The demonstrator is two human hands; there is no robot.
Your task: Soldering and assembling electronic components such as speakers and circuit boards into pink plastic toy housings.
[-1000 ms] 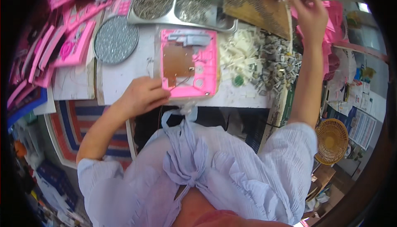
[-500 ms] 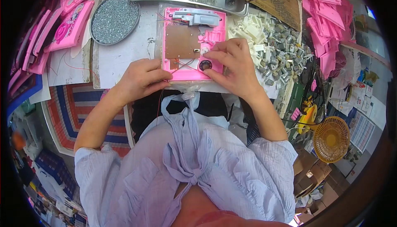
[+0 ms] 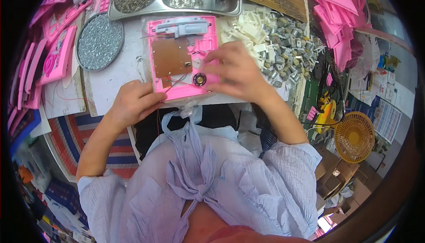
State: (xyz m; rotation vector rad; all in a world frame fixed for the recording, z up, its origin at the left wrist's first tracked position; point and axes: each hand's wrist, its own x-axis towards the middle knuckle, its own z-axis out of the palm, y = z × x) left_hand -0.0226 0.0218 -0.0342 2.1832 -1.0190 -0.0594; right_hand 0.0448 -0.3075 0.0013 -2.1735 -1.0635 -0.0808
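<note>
White tabletop [image 3: 104, 88] bears one pink casing [image 3: 188, 92] between two hands [image 3: 135, 103] [image 3: 241, 72].

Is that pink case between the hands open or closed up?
Open: the pink case shows its brown circuit board and round black speaker uncovered.

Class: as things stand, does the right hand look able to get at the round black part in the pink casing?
Probably yes: the right hand is close beside the round black part, which lies uncovered in the pink casing, with nothing visible between them.
</note>
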